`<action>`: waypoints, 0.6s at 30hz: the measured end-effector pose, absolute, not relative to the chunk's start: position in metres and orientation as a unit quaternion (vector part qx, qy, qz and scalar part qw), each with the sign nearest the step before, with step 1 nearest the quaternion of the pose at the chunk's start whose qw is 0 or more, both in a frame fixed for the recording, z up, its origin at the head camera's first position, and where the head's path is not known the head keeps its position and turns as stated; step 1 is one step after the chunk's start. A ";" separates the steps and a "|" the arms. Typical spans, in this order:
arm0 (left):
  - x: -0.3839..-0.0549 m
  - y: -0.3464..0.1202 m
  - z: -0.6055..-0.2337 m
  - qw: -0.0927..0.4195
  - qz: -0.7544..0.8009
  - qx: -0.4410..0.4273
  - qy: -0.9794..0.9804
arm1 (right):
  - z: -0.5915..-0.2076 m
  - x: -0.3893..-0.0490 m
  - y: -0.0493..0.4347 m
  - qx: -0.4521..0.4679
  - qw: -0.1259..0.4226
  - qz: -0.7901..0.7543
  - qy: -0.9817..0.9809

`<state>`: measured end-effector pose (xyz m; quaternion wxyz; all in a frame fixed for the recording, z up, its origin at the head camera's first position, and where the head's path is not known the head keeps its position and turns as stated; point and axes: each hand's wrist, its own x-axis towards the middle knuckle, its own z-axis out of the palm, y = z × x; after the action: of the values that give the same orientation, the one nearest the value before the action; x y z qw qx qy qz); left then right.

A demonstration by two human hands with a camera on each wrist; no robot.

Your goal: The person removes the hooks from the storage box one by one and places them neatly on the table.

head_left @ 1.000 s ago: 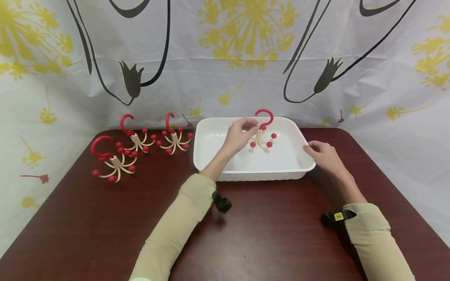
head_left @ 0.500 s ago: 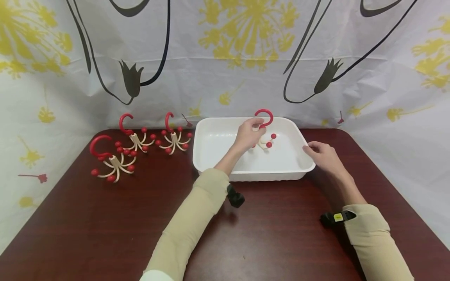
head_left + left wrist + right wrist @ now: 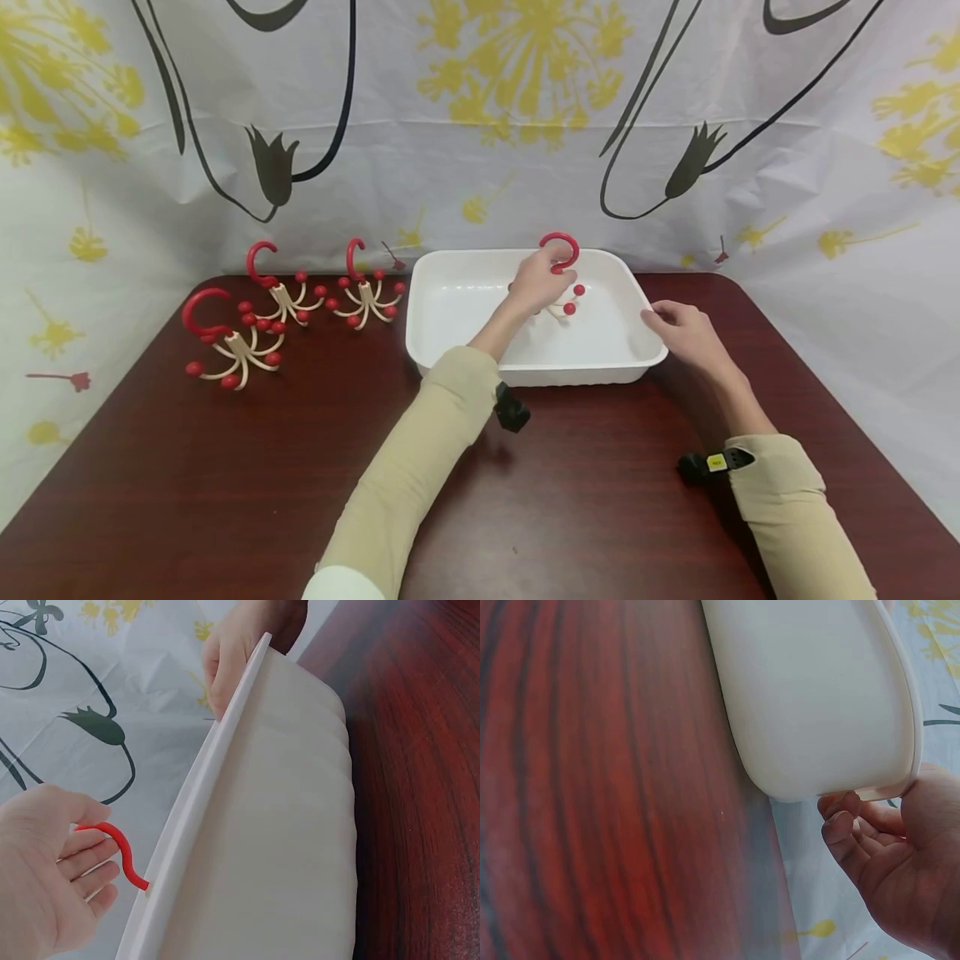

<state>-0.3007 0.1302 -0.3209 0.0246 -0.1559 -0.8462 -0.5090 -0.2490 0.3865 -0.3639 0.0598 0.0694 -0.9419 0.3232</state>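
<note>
In the head view, a hanger [image 3: 575, 250] with a red hook and pale arms tipped with red balls stands in a white tray [image 3: 480, 365]. My left hand [image 3: 538, 281] holds the hanger by its hook; hand and wrist cover part of the pale arms. From the left wrist, the red hook [image 3: 124, 851] passes between thumb and fingers above the tray's rim, which hides the rest. On the right, my right hand [image 3: 688, 335] pinches the tray's rim. Its fingers [image 3: 840, 825] curl beneath the rim in the right wrist view.
Three similar hangers, the nearest one [image 3: 238, 350], another behind [image 3: 282, 297] and one beside the tray [image 3: 365, 294], stand on the dark red table [image 3: 300, 467] at left. A patterned cloth [image 3: 480, 150] hangs close behind the tray.
My left hand has moved right and onto the hanger's hook; earlier it was just left of it. The right hand stays at the tray's rim, and the hanger remains in the tray.
</note>
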 end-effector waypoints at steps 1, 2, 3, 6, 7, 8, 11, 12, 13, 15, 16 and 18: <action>-0.300 0.131 -0.320 0.026 -0.509 -0.157 -0.846 | -0.364 -0.249 0.386 0.069 0.060 0.323 -0.942; -0.300 0.131 -0.320 0.029 -0.508 -0.160 -0.846 | -0.363 -0.249 0.386 0.070 0.060 0.323 -0.942; -0.300 0.131 -0.320 0.032 -0.507 -0.161 -0.846 | -0.363 -0.249 0.386 0.069 0.059 0.323 -0.942; -0.299 0.132 -0.320 0.041 -0.501 -0.161 -0.849 | -0.363 -0.248 0.386 0.067 0.057 0.324 -0.942; -0.299 0.132 -0.320 0.042 -0.500 -0.161 -0.850 | -0.363 -0.248 0.386 0.066 0.055 0.326 -0.942; -0.299 0.132 -0.320 0.043 -0.499 -0.159 -0.851 | -0.363 -0.248 0.385 0.065 0.053 0.327 -0.941; -0.298 0.131 -0.320 0.045 -0.500 -0.159 -0.850 | -0.363 -0.248 0.385 0.065 0.050 0.330 -0.940; -0.298 0.131 -0.321 0.047 -0.501 -0.159 -0.849 | -0.363 -0.248 0.385 0.065 0.051 0.330 -0.940; -0.298 0.130 -0.321 0.049 -0.504 -0.160 -0.847 | -0.363 -0.249 0.386 0.066 0.053 0.329 -0.940; -0.298 0.129 -0.322 0.054 -0.508 -0.164 -0.844 | -0.363 -0.249 0.386 0.067 0.057 0.327 -0.941; -0.298 0.129 -0.323 0.057 -0.512 -0.168 -0.840 | -0.363 -0.249 0.386 0.068 0.059 0.326 -0.941; -0.298 0.127 -0.324 0.063 -0.521 -0.173 -0.833 | -0.363 -0.249 0.386 0.068 0.062 0.323 -0.942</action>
<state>-0.2975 0.1273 -0.3236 0.0630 -0.1733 -0.8332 -0.5213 -0.2493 0.3859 -0.3627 0.0625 0.0683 -0.9418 0.3232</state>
